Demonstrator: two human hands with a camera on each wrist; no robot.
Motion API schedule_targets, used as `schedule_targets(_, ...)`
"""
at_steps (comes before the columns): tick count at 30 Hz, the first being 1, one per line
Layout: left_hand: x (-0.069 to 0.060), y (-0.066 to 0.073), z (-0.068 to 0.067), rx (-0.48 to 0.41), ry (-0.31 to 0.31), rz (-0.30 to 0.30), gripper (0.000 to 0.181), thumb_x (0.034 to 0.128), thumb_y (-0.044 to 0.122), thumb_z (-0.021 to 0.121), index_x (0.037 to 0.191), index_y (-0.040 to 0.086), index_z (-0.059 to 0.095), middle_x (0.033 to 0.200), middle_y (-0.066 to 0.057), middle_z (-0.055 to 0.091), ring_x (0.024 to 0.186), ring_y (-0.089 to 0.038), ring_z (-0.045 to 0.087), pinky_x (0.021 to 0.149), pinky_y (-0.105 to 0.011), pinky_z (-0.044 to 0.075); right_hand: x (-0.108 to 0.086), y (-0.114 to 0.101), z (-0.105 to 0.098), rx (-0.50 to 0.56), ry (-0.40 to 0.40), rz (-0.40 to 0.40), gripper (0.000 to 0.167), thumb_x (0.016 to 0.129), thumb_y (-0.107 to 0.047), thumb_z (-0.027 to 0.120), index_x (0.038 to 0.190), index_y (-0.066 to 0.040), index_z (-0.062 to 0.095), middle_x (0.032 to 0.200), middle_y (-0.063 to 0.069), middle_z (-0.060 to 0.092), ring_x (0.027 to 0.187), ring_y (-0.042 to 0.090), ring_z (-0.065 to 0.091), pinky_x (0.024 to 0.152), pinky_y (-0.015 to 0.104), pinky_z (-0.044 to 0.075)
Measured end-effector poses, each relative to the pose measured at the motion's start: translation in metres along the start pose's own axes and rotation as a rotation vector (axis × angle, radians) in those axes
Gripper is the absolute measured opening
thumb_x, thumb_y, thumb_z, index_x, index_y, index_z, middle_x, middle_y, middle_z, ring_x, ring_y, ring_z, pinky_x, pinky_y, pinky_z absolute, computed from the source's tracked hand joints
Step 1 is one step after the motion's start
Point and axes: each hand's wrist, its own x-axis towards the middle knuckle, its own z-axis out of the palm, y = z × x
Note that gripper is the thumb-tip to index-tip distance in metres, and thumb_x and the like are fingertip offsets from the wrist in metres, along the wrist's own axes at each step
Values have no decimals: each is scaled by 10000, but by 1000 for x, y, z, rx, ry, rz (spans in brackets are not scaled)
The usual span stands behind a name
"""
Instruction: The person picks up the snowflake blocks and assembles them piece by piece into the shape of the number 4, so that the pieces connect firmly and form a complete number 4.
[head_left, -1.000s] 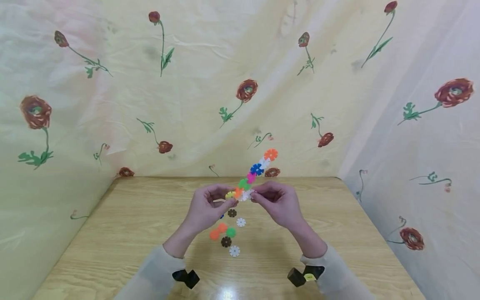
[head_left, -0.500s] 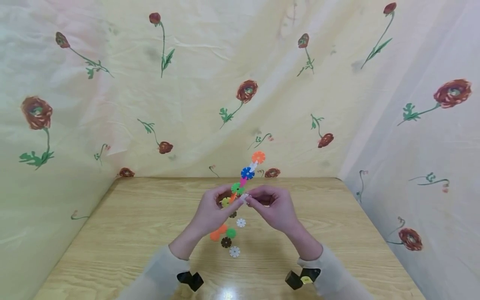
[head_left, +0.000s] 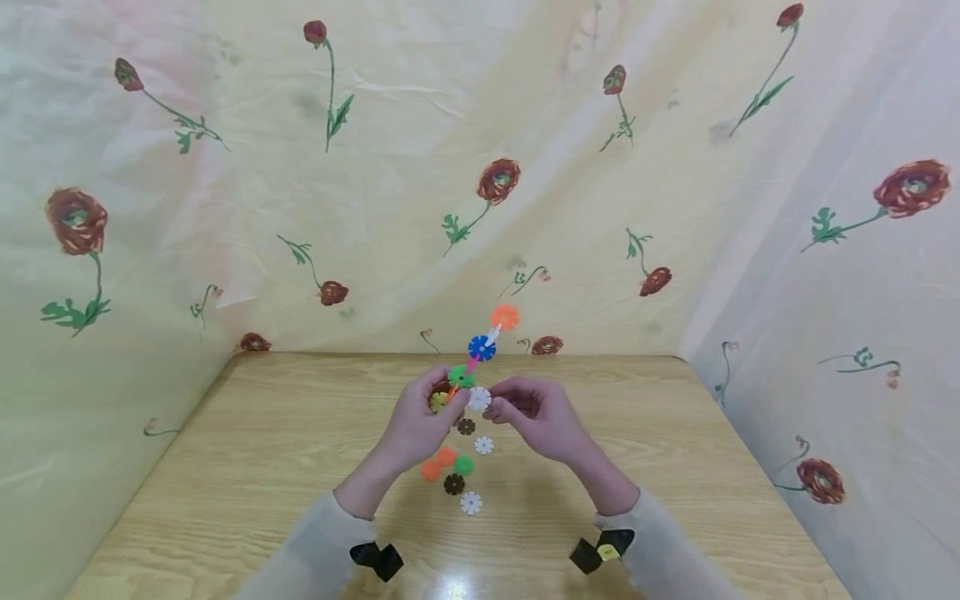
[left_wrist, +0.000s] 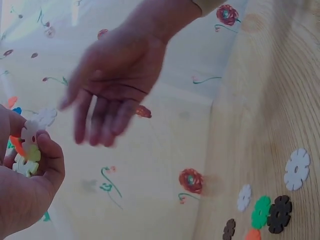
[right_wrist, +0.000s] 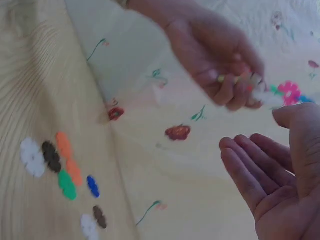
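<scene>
My left hand [head_left: 422, 423] pinches the lower end of a chain of interlocking flower-shaped plastic discs [head_left: 482, 348]. An orange disc [head_left: 505, 317] tops the chain; white, blue, pink, green, orange and yellow ones follow below. By the left thumb a white disc [head_left: 478, 398] sticks out to the right. My right hand [head_left: 543, 421] is just right of it; both wrist views show its fingers loosely extended, with nothing held. In the left wrist view the left hand [left_wrist: 30, 195] partly hides the chain's lower discs, while the right hand [left_wrist: 117, 75] appears apart from them.
Loose discs lie on the wooden table [head_left: 300, 475] below the hands: white [head_left: 471, 502], brown [head_left: 453, 484], green [head_left: 463, 465], orange [head_left: 431, 470] and a blue one [right_wrist: 93, 186]. A flower-printed cloth [head_left: 390, 208] surrounds the table at the back and sides.
The chain has shifted left and turned with my left hand. My right hand, earlier pinching the white disc, has let go and opened slightly beside it.
</scene>
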Motion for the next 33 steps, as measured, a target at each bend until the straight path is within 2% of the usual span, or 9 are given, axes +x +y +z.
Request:
schedule_targets(5,-1,-2,-2,6,11,-3,131,1058,115,604,1135,47,684,847,-57,584,594,-89,502,514,-205,455,1,36,6,-264,-107,102,150,1034,-117,683,1118,-36,777,1047,141,807,917,166,779,800,306,660)
schedule_targets(10,-2,-2,-3,-8,14,7,129,1049,93,583,1120,44,678,816,-48,559,560,-81,471,492,-208,426,-6,69,18,-476,-233,182,256,980,-78,701,1221,-9,749,1209,149,775,1079,296,746,924,392,645)
schedule_targets(13,-3,-1,-2,-14,26,14,122,1054,89,571,1112,46,669,812,-42,549,588,-85,483,510,-202,434,-11,82,26,-610,-283,148,296,938,-65,720,1230,-30,756,1221,117,769,1060,261,713,945,421,620)
schedule_targets(17,-2,0,-2,-9,52,45,108,1054,86,578,1104,37,660,804,-33,540,629,-85,493,536,-202,441,-14,89,32,-731,-294,63,273,906,-47,745,1177,-44,781,1186,114,777,1059,261,688,953,442,593)
schedule_targets(20,-2,0,-2,-7,64,70,99,1049,82,590,1101,32,658,794,-28,540,620,-79,487,529,-206,437,-14,87,34,-756,-285,61,247,904,-70,777,1149,-41,788,1169,121,780,1071,275,691,953,443,599)
schedule_targets(26,-2,-1,-2,-28,68,72,56,1050,86,608,1054,41,641,772,-21,535,606,-80,490,526,-209,434,-15,84,35,-771,-260,88,137,896,-98,818,1026,-59,804,997,67,785,927,210,700,879,384,614)
schedule_targets(29,-2,-2,-1,-26,75,70,63,1054,109,623,1039,51,642,791,-19,538,659,-92,506,564,-206,441,-16,82,35,-748,-246,110,110,891,-63,805,1001,-71,800,951,43,772,873,167,695,829,328,615)
schedule_targets(33,-2,-2,-1,-10,85,76,71,1054,123,638,1036,55,653,828,-15,539,740,-111,516,619,-207,448,-16,82,33,-690,-246,163,158,873,-40,808,1027,-70,787,949,28,747,853,122,661,788,278,595)
